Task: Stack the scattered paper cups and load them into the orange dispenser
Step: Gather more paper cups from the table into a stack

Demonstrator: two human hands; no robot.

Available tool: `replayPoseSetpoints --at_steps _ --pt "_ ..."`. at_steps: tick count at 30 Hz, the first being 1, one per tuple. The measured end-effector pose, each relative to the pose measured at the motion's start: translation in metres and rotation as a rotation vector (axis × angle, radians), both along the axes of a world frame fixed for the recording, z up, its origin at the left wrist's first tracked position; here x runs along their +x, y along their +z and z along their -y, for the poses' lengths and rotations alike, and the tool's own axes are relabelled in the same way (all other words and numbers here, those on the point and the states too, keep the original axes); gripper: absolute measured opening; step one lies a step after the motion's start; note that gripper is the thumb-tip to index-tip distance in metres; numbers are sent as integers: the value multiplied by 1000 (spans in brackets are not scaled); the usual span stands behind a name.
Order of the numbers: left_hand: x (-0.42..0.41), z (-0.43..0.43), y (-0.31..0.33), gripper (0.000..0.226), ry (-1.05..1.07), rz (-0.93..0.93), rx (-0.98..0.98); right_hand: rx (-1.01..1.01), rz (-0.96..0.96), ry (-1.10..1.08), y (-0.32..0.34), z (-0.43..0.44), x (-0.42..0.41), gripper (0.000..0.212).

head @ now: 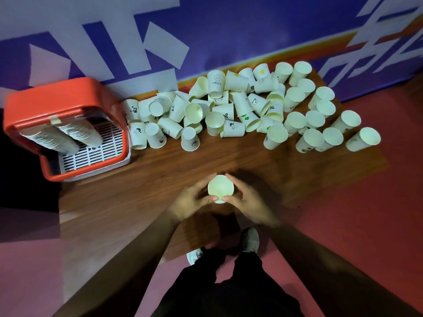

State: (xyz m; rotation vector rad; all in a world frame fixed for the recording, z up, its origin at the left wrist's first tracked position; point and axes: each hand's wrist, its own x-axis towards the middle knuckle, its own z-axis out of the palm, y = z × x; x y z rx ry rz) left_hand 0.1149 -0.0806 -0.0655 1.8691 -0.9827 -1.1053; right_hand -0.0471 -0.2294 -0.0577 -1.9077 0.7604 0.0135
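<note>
Backed by a purple wall [229, 26] with big pale lettering, far beyond the fingertips. Floored in red [366, 213] off to the right of the right hand [248, 202], pinker below the left forearm. Spread under both hands, a dark wood tabletop [160, 179], its near edge just below the wrists. Parked well out to the left of the left hand [190, 200], touching the wall: the orange dispenser [57, 106], with stacked cups [68, 133] already hanging inside over a white slotted grille. Heaped beyond the fingertips, a wide scatter of paper cups [240, 106] — some tipped and piled at the middle, others upright toward the right. Gripped between the two hands, one cup [220, 188], mouth up, seen from above; whether more nested beneath it, could not tell. Curled around its rim, fingers [209, 178] on both sides, thumbs pressed against the near edge. Blurred slightly, both hands. Planted below the table edge, two white shoes [250, 240].
</note>
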Motion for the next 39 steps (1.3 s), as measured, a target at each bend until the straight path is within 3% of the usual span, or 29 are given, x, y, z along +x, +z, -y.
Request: replayPoseSetpoints --at_steps 7,11,17,22,25,28,30,33,36,39 --pt "-5 -2 -2 61 93 71 88 -118 95 41 -9 13 -4 57" --pt "4 22 16 37 223 238 79 -246 -2 -47 -2 67 -7 45" --pt "29 106 25 42 297 415 143 -509 -102 -79 4 173 -2 42" --pt "48 182 17 41 413 310 294 -627 -187 -10 1 218 10 41" --pt "56 212 3 43 466 156 374 -632 -249 33 -10 231 15 43" --pt "56 233 -10 20 527 -8 360 -652 -275 88 -23 241 17 38" --pt "56 240 -17 8 529 -44 356 -685 -252 124 -29 245 16 26" --pt "57 244 -30 24 561 -67 362 -698 -179 131 -33 249 15 11" --pt "51 244 -23 5 626 -163 324 -665 -101 83 -27 247 11 8" --pt "45 236 -14 10 628 -155 251 -545 45 14 -16 239 3 7"
